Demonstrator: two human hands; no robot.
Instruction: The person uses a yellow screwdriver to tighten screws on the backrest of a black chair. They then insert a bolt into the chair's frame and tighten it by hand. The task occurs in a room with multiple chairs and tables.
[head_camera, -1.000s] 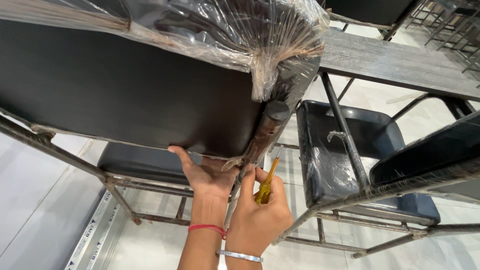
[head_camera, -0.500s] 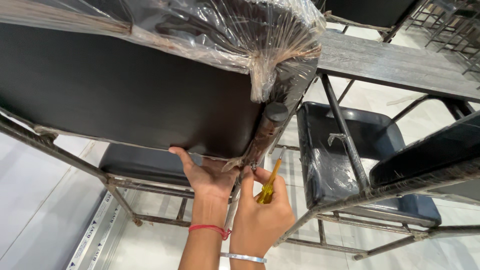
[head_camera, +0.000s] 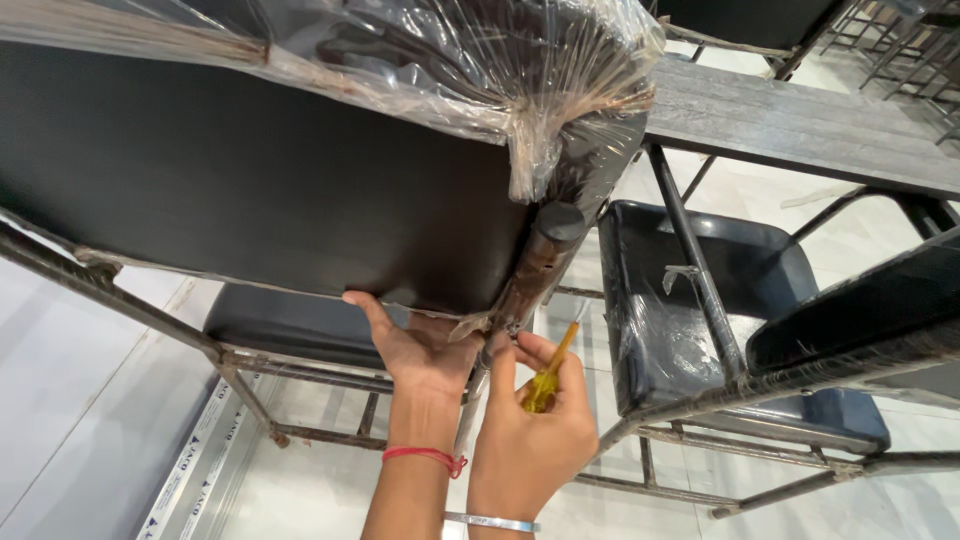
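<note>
A black table panel (head_camera: 250, 190) wrapped at its top in clear plastic film (head_camera: 480, 60) tilts across the upper left. My left hand (head_camera: 415, 350) presses palm-up against its lower edge, near a brown cylindrical leg (head_camera: 535, 265) with a black cap. My right hand (head_camera: 530, 430) holds a yellow-handled screwdriver (head_camera: 548, 370), the tip pointing up towards the base of that leg. A red thread circles my left wrist and a metal bangle my right.
A rusty metal frame (head_camera: 120, 300) runs under the panel. Black padded seats (head_camera: 700, 290) on metal frames stand to the right, under a grey wooden tabletop (head_camera: 800, 125). Below is white tiled floor (head_camera: 70, 400) with a metal strip.
My right hand with the screwdriver has shifted slightly up towards the leg's base. The left hand stays pressed on the panel's edge.
</note>
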